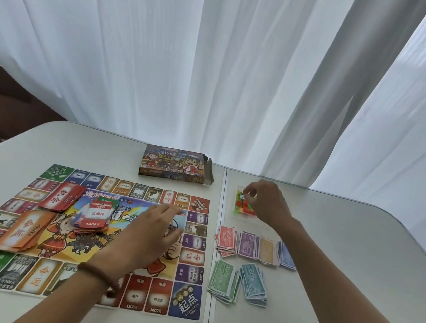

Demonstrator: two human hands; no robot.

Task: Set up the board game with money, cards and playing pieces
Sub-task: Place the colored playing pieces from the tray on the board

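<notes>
Where the board lies: flat on the counter, 9 o'clock side.
Money stacks: six, at the board's 3 o'clock.
Card piles: three, on the board.
Box: one, 12 o'clock.
Playing pieces: one heap, 1 o'clock; number unclear.
Left hand: palm down over the board, fingers straight, together.
Right hand: fingers pinching into the playing pieces.

Home rm, prob: white curtains behind folding table, board game

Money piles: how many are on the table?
6. Far row, left to right: red pile, purple pile, yellow pile, blue pile. Near row: green pile, teal pile. None looks hidden.
</notes>
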